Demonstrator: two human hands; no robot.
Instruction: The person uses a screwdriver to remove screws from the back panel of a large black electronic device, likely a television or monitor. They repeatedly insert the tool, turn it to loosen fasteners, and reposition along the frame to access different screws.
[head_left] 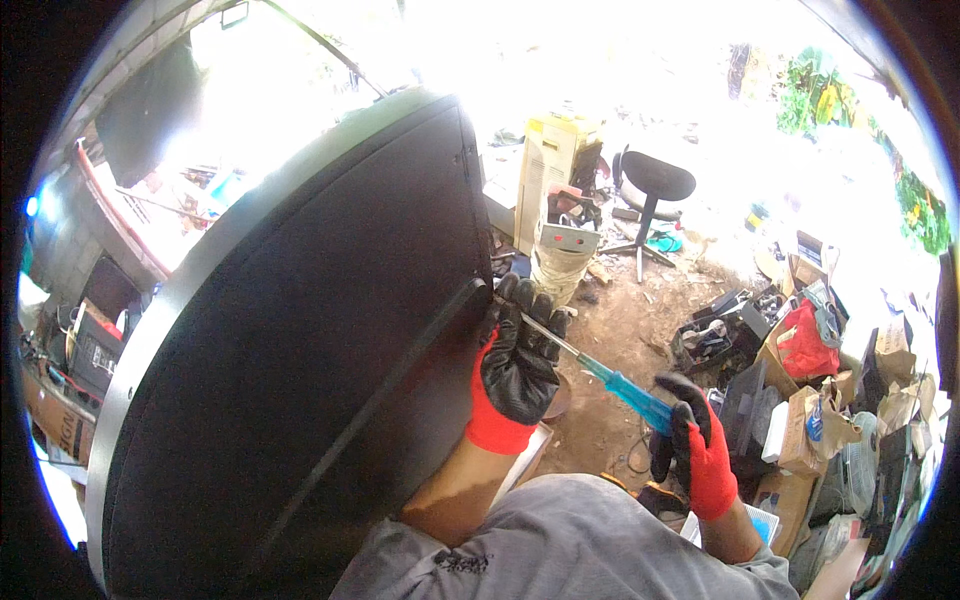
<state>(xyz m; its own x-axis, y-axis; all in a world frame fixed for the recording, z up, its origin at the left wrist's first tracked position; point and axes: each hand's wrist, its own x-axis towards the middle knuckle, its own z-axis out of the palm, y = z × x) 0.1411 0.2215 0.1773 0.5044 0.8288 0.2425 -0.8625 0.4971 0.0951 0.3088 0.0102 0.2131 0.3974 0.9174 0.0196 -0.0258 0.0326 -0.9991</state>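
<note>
A large black panel (pixel 330 290) with a silver rim, like the back of a flat screen, stands tilted on my left. A screwdriver (pixel 637 400) with a see-through blue handle points its metal shaft up-left at the panel's right edge. My right hand (pixel 697 440), in a red glove with black-coated fingers, is closed around the handle's end. At the panel's edge, my left hand (pixel 520 365) in a matching glove has its fingers curled about the front of the shaft. The screwdriver's tip is hidden near these fingers, and what it touches cannot be made out.
Ahead are a tall yellowish case (pixel 560 160), a container of odds and ends (pixel 567 240) and a dark stool (pixel 657 180). To the right lie a black crate of parts (pixel 725 330), a red bag (pixel 808 340) and piled cardboard boxes (pixel 800 430) on dirt ground.
</note>
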